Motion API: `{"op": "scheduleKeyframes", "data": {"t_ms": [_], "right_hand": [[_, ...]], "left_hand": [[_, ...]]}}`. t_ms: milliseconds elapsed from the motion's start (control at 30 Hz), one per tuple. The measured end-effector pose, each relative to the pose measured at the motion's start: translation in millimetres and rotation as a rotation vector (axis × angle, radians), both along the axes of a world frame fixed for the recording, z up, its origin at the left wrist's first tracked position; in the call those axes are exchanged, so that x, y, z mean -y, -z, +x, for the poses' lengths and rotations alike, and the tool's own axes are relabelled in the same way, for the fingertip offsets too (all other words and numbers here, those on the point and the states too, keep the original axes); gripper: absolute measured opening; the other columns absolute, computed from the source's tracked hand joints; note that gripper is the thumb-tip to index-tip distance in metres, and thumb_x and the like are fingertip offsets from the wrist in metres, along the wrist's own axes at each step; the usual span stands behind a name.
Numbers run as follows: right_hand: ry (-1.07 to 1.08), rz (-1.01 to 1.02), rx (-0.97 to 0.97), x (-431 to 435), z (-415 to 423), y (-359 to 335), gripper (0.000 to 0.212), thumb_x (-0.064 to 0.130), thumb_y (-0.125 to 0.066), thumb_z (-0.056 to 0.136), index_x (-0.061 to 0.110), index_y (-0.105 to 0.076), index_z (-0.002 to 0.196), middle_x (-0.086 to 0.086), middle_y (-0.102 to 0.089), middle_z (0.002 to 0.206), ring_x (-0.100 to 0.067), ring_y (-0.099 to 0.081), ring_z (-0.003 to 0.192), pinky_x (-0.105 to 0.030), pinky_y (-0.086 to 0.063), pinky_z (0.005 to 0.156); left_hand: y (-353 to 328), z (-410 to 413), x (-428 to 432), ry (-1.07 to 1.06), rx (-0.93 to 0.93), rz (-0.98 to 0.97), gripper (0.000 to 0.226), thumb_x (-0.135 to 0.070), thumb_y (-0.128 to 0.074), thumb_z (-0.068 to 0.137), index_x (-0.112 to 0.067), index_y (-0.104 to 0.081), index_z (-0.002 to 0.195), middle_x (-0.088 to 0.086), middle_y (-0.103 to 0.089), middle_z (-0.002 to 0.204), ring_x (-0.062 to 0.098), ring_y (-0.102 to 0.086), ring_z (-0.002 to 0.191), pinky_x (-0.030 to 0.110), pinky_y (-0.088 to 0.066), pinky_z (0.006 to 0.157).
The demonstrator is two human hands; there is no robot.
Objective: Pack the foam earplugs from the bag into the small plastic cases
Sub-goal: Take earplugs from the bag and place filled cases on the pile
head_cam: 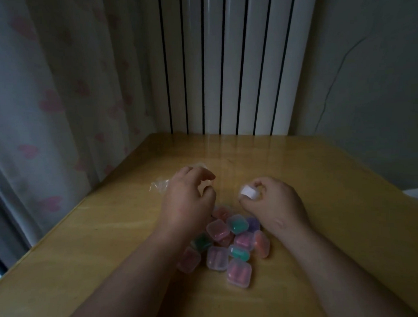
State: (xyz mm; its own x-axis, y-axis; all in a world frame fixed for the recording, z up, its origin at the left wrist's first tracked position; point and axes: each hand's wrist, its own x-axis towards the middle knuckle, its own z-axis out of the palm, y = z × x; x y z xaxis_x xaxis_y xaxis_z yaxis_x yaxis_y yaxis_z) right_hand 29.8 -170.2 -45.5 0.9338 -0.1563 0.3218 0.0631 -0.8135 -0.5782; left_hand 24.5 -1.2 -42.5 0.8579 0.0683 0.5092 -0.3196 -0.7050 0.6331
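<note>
Several small clear plastic cases (230,247) lie heaped on the wooden table (323,201) between my forearms, with pink, green, purple and orange earplugs inside. My right hand (271,203) grips one small clear case (249,192) above the table, its pale lid facing me. My left hand (189,199) hovers over the far side of the heap, fingers loosely curled and nothing seen in them. A crumpled clear plastic bag (159,185) lies just beyond my left hand, partly hidden by it.
The table's left edge (63,218) runs beside a pale curtain with pink hearts (59,104). A white ribbed radiator (223,63) stands behind the far edge. Something white (417,196) shows at the right border.
</note>
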Motion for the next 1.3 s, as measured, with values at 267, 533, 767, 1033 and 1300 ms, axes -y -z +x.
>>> {"op": "scheduleKeyframes", "data": {"t_ms": [267,533,767,1033,1300], "right_hand": [[-0.270,0.169,0.181,-14.9,-31.6,-17.5,0.022,0.027,-0.076,0.075,0.034,-0.056,0.081,0.011,-0.042,0.062,-0.002,-0.041,0.055,-0.015,-0.036,0.046],[-0.318,0.241,0.171,-13.7,-31.6,-14.4,0.046,0.031,-0.079,0.075,0.044,-0.047,0.105,0.008,-0.047,0.075,-0.002,-0.046,0.063,-0.015,-0.040,0.053],[-0.196,0.813,-0.121,-14.4,-21.5,-12.2,0.031,0.040,-0.050,0.096,0.023,-0.072,0.082,0.005,-0.049,0.067,-0.013,-0.046,0.059,-0.031,-0.037,0.056],[-0.207,0.787,-0.192,-16.1,-26.4,-14.9,0.027,0.044,-0.057,0.094,0.024,-0.074,0.086,0.004,-0.050,0.067,-0.014,-0.048,0.058,-0.031,-0.040,0.056],[-0.229,0.761,-0.136,-14.8,-25.9,-15.0,0.023,0.043,-0.057,0.093,0.026,-0.072,0.095,0.007,-0.052,0.067,-0.011,-0.049,0.061,-0.030,-0.041,0.058]], "left_hand": [[-7.1,-7.3,-0.8,0.499,-0.302,-0.631,0.015,-0.015,-0.062,0.092,-0.020,-0.073,0.100,-0.001,-0.073,0.097,0.020,-0.069,0.094,0.043,-0.057,0.086],[-2.7,-3.3,-1.7,0.525,-0.275,-0.757,0.018,-0.012,-0.066,0.085,-0.019,-0.069,0.102,0.001,-0.071,0.091,0.017,-0.070,0.087,0.028,-0.055,0.077],[-5.6,-4.8,-3.3,0.562,-0.273,-0.868,0.023,0.000,-0.060,0.086,-0.017,-0.071,0.098,0.002,-0.075,0.099,0.021,-0.069,0.104,0.035,-0.053,0.095],[-9.8,-8.4,-5.8,0.508,-0.219,-0.698,0.028,0.005,-0.068,0.081,-0.020,-0.073,0.091,-0.008,-0.074,0.099,0.015,-0.069,0.101,0.031,-0.057,0.089],[-10.0,-9.7,-3.8,0.427,-0.143,-0.589,0.031,0.000,-0.080,0.072,-0.020,-0.069,0.093,-0.005,-0.072,0.103,0.013,-0.069,0.098,0.033,-0.058,0.087]]}}
